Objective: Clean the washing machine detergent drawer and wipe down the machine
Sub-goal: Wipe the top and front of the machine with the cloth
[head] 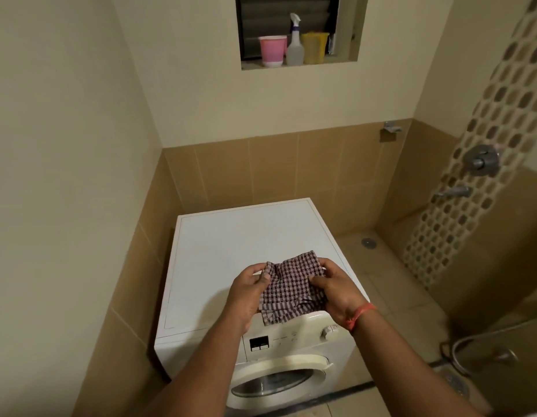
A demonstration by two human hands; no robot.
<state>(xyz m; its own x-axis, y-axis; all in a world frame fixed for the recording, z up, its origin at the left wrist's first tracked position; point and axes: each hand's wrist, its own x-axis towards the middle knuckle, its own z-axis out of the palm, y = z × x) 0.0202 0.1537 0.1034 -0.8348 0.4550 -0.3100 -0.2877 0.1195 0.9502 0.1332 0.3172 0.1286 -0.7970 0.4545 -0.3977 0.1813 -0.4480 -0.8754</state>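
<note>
A white front-loading washing machine (231, 245) stands against the tiled wall, its round door (276, 383) shut. Above its front edge I hold a checked purple-and-white cloth (291, 287) with both hands. My left hand (249, 293) grips the cloth's left side, thumb on top. My right hand (336, 293), with a red thread at the wrist, grips the right side. The control panel (279, 341) with its display and dial (328, 331) shows below the cloth. My left forearm covers the panel's left part, so the detergent drawer is hidden.
A wall niche above holds a pink cup (272, 51), a spray bottle (294, 43) and a yellow container (314, 48). Shower taps (480, 161) sit on the right wall. A floor drain (368, 242) lies behind the machine, a hose (459, 353) at right.
</note>
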